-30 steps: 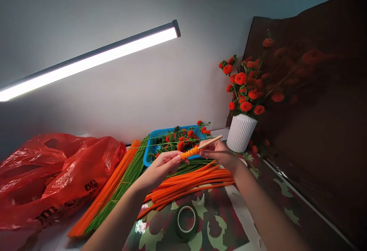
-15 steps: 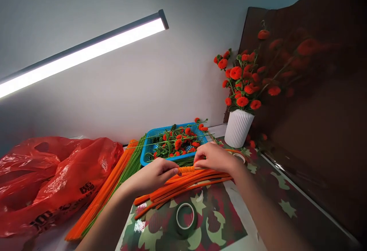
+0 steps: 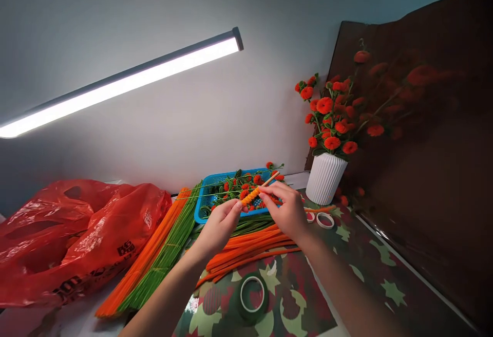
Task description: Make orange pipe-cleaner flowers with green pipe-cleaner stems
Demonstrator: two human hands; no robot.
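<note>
The left hand (image 3: 223, 219) and right hand (image 3: 287, 209) pinch either end of the orange coil (image 3: 250, 197) on its stick (image 3: 272, 177). Beyond them is the blue basket rim (image 3: 198, 206); nearer, well apart, the tape roll (image 3: 256, 317).

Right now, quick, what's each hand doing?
Left hand: closed on the lower end of the orange coil.
Right hand: closed at its upper end, by the stick.

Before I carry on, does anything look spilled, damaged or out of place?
Nothing looks spilled or damaged. One untidy spot: beyond the orange coil, a red flower juts over the far rim of the blue basket, while most of the others lie inside.
</note>
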